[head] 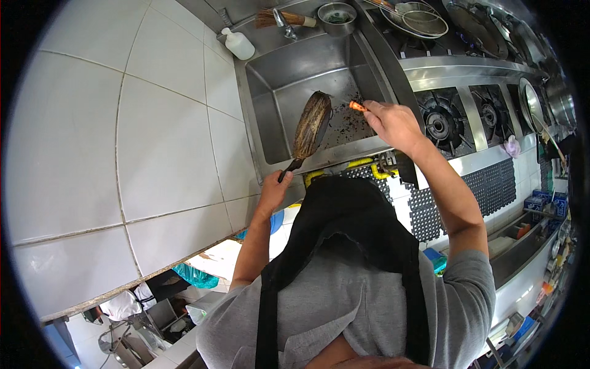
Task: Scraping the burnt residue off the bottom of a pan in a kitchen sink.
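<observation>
My left hand (275, 188) grips the black handle of what looks like a small frying pan (311, 127), tilted on its side over the steel sink (295, 79). The pan's outer face is crusted dark and streaked brown. Held in my right hand (395, 125) is a small tool with an orange handle (357, 106), probably a knife. Its thin, blurred blade points left at the pan's upper end; whether it touches is hard to tell. Black flakes (346, 121) lie scattered over the sink floor, mostly right of the pan.
Behind the sink stand a faucet (285, 25), a white bottle (238, 44), a straw brush (295, 19) and a steel bowl (337, 19). Stove burners (439, 124) lie to the right, with strainers (424, 23) farther back. A tiled counter (166, 138) borders the left.
</observation>
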A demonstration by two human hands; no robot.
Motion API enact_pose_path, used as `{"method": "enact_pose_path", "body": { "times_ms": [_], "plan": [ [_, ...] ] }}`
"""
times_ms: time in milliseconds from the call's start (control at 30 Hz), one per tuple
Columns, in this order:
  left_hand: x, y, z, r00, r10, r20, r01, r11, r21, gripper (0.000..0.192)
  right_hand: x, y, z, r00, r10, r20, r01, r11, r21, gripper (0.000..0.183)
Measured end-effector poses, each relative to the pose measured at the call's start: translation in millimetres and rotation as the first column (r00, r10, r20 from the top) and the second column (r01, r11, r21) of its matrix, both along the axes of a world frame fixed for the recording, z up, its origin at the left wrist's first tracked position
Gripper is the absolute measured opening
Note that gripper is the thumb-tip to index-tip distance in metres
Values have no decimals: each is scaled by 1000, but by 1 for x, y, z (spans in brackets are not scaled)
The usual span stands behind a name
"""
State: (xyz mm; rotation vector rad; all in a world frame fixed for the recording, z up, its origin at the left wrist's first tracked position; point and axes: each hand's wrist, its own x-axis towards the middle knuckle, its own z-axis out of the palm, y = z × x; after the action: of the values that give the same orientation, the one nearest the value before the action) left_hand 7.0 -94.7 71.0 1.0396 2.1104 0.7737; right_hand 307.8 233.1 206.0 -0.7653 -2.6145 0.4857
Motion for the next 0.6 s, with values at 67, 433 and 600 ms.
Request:
{"method": "enact_pose_path", "body": {
  "times_ms": [67, 433, 600],
  "plan": [
    [2, 4, 2, 1000, 4, 2, -4, 1000, -8, 63, 5, -8, 10, 997, 62, -43, -62, 998, 4, 34],
    [-11, -14, -10, 999, 35, 26, -36, 998, 54, 48, -10, -24, 4, 990, 133, -52, -133, 991, -5, 32],
    [-12, -13, -13, 996, 86, -21, -84, 991, 100, 47, -13, -22, 22, 996, 87, 36, -87, 996, -8, 31]
  ]
}}
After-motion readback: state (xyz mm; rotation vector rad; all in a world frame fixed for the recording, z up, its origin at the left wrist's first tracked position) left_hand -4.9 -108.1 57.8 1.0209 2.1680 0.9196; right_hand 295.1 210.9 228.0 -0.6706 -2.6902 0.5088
